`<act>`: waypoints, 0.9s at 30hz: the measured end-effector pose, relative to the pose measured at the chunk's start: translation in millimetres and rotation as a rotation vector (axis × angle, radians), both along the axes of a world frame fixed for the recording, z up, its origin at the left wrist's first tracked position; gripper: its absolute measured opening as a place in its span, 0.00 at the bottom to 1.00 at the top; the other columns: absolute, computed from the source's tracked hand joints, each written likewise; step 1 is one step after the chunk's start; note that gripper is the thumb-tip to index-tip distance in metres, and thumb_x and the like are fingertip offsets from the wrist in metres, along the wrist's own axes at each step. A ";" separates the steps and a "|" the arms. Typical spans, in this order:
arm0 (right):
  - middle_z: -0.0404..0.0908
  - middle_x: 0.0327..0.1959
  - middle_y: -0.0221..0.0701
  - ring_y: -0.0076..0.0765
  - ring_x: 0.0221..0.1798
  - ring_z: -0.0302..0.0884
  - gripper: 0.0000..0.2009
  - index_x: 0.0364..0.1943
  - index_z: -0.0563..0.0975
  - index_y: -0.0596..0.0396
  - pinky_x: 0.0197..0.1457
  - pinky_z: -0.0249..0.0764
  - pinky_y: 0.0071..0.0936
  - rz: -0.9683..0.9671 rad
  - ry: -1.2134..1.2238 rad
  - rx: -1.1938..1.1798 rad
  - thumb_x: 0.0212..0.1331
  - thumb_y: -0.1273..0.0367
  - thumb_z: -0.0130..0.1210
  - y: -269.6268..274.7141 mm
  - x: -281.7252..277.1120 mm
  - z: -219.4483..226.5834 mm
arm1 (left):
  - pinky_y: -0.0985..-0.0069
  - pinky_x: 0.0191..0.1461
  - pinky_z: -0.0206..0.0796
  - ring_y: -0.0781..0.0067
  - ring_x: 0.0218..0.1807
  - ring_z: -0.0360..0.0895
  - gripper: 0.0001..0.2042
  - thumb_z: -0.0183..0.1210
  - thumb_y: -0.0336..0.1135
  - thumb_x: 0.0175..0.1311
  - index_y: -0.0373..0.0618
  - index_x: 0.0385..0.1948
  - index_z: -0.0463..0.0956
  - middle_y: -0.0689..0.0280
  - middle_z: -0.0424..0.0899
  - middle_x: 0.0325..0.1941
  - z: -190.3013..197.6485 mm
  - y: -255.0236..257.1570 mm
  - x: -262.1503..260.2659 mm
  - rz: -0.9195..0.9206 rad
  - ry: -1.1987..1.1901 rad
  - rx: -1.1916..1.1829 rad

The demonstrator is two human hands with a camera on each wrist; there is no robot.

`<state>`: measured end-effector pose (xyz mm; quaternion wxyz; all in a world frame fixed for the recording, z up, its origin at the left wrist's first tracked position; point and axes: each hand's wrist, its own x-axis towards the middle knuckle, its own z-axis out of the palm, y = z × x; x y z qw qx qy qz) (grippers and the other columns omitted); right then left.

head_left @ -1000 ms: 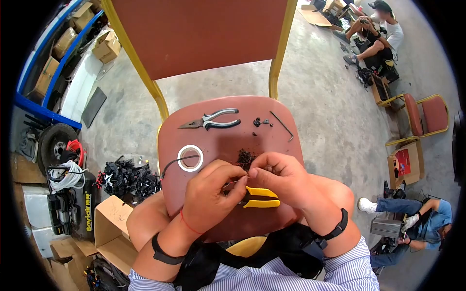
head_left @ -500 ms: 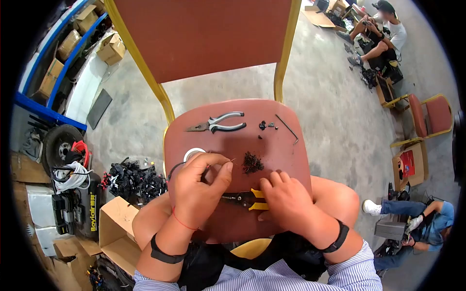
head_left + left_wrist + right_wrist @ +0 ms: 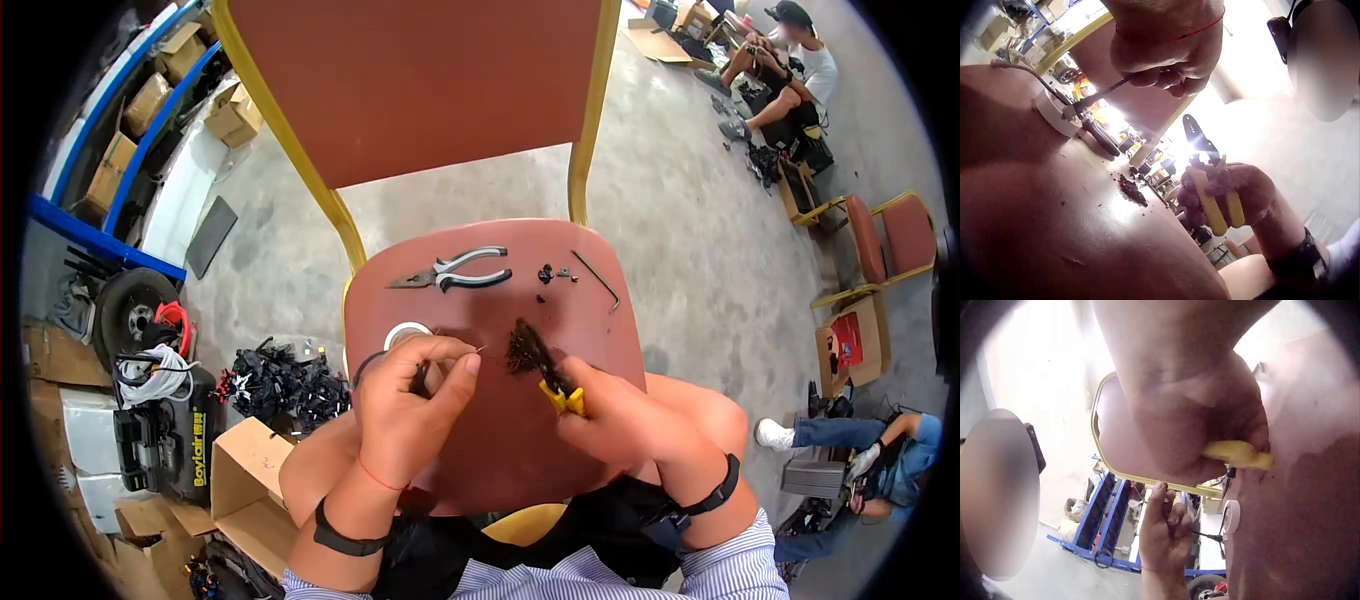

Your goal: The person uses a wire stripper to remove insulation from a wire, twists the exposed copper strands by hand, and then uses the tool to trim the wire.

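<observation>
My left hand point(image 3: 415, 410) pinches a thin wire point(image 3: 482, 349) between thumb and forefinger, its fine end poking out past the fingertips. In the left wrist view a dark cable point(image 3: 1109, 89) runs from that hand across a white tape roll point(image 3: 1054, 114). My right hand point(image 3: 630, 412) grips wire strippers by their yellow handles point(image 3: 563, 398), the dark head raised and pointing away from me. That head overlaps a pile of short black and coppery scraps point(image 3: 518, 358) in the head view. The left wrist view shows both yellow handles point(image 3: 1213, 209) inside the right hand.
On the red chair seat point(image 3: 480, 450) lie grey-handled needle-nose pliers point(image 3: 450, 272), small black bits point(image 3: 546, 273) and a hex key point(image 3: 598, 282). The chair back point(image 3: 420, 90) rises beyond. An open cardboard box point(image 3: 245, 470) and a heap of black parts point(image 3: 285, 388) stand left.
The right hand let go of the wire, reached down to the wire strippers on the seat and lifted them, swinging the head away from me. The left hand drew slightly left, still pinching the wire.
</observation>
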<state>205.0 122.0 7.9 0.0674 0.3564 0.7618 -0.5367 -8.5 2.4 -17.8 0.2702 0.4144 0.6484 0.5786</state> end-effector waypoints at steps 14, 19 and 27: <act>0.81 0.43 0.32 0.29 0.45 0.78 0.21 0.64 0.72 0.53 0.48 0.75 0.29 -0.101 0.172 -0.511 0.65 0.73 0.52 -11.9 -5.9 -9.4 | 0.79 0.34 0.68 0.78 0.30 0.77 0.05 0.69 0.27 0.64 0.40 0.38 0.84 0.65 0.84 0.33 18.6 -1.9 20.7 -0.105 0.043 -0.107; 0.82 0.44 0.38 0.35 0.46 0.79 0.23 0.65 0.70 0.55 0.51 0.75 0.31 -0.045 0.123 -0.450 0.64 0.71 0.52 -13.6 -6.4 -11.4 | 0.79 0.34 0.69 0.77 0.31 0.78 0.04 0.68 0.26 0.64 0.39 0.37 0.84 0.65 0.84 0.33 17.2 -2.3 20.6 -0.102 0.072 -0.104; 0.76 0.60 0.55 0.56 0.65 0.75 0.29 0.69 0.64 0.62 0.67 0.70 0.42 -0.007 0.182 -0.238 0.63 0.71 0.53 -21.6 -5.7 -13.6 | 0.79 0.35 0.68 0.77 0.31 0.77 0.04 0.68 0.26 0.63 0.38 0.36 0.82 0.64 0.84 0.32 15.0 -1.5 26.7 -0.100 0.054 -0.137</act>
